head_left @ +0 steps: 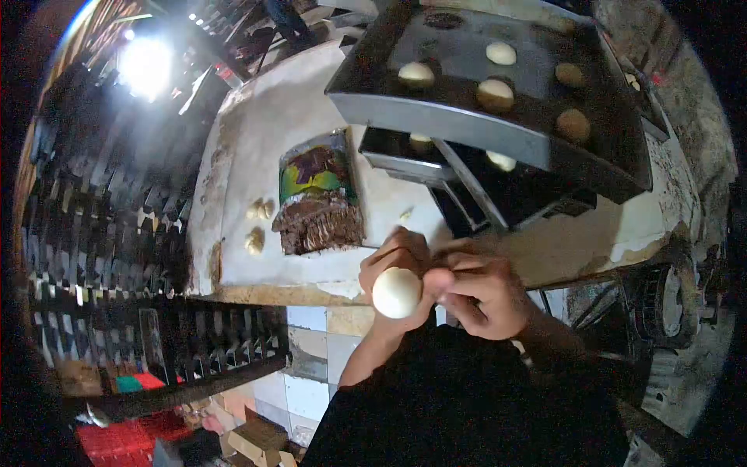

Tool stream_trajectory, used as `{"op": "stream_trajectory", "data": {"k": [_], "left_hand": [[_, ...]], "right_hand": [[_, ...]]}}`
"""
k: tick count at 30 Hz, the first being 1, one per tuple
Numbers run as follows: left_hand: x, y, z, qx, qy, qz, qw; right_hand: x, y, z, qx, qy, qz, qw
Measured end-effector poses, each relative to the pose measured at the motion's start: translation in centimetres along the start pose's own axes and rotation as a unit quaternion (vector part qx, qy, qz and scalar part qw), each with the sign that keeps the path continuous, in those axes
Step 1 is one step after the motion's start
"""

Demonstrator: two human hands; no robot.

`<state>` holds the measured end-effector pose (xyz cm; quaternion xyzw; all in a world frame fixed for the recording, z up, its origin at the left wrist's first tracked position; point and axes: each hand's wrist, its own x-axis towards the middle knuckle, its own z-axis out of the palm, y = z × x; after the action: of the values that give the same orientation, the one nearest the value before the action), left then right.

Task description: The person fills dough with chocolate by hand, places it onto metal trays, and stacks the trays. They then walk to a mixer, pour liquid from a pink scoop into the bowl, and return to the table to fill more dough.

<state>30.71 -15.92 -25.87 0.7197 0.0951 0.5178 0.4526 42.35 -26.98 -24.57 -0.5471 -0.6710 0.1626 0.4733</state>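
Note:
My left hand (pixel 398 253) is closed around a smooth, pale dough ball (pixel 397 293), which bulges out at the top of the fist. Close against it, my right hand (pixel 486 296) has curled fingers, its fingertips by the left thumb; whether anything is pinched in them is hidden. Beyond my hands, an opened plastic bag of brown chocolate paste (pixel 320 222) lies on the pale worktable (pixel 264 101). Small dough pieces (pixel 255 241) sit left of the bag, and a tiny scrap (pixel 405 213) lies to its right.
A large dark metal tray (pixel 459 124) with several spaced dough balls rests at the back right, tilted over other trays (pixel 405 159). Racks of stacked dark pans (pixel 101 194) stand at the left. A red crate (pixel 128 440) and cardboard box (pixel 253 444) are low at the left.

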Motion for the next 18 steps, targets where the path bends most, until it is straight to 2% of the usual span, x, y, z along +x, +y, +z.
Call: {"op": "stream_trajectory", "data": {"k": [3,5,6,7,8,11,13,14,15,16,18], "left_hand": [[0.2,-2.7,-0.5,0.197,-0.024,-0.177,0.964],[1.4,-4.2,-0.8,-0.011,-0.093,-0.145,0.985],[2.0,-5.0,-1.0,-0.115,-0.131,-0.142,0.974],[2.9,-5.2,-0.9,-0.157,-0.142,-0.158,0.965],[3.9,-5.3,-0.9,-0.196,-0.155,-0.175,0.952],[7.2,-4.7,-1.4,-0.309,-0.192,-0.224,0.904],[10.4,-4.3,-2.9,-0.292,-0.235,-0.203,0.905],[12.1,-3.8,-4.3,-0.241,-0.261,-0.169,0.92],[13.7,-3.5,-5.6,-0.187,-0.283,-0.134,0.931],[14.9,-3.4,-6.9,-0.166,-0.266,-0.126,0.941],[14.7,-5.5,-7.9,-0.236,-0.231,-0.098,0.939]], "right_hand": [[1.3,-0.7,-0.2,-0.127,0.154,0.026,0.98],[3.8,-1.0,-0.5,-0.166,0.089,-0.113,0.976],[5.5,-1.9,-0.6,-0.215,0.035,-0.115,0.969],[7.3,-2.8,-0.6,-0.262,-0.019,-0.117,0.958],[8.0,-2.6,-0.4,-0.335,-0.011,-0.138,0.932],[12.8,-3.3,-3.0,-0.254,-0.051,-0.137,0.956],[15.8,-3.2,-6.0,-0.23,-0.046,-0.054,0.971],[17.7,-2.9,-7.7,-0.225,-0.041,0.007,0.974],[19.8,-1.7,-9.0,-0.198,0.009,0.062,0.978],[21.9,-0.2,-10.2,-0.168,0.058,0.119,0.977],[25.4,5.2,-12.4,-0.309,0.108,0.108,0.939]]}}
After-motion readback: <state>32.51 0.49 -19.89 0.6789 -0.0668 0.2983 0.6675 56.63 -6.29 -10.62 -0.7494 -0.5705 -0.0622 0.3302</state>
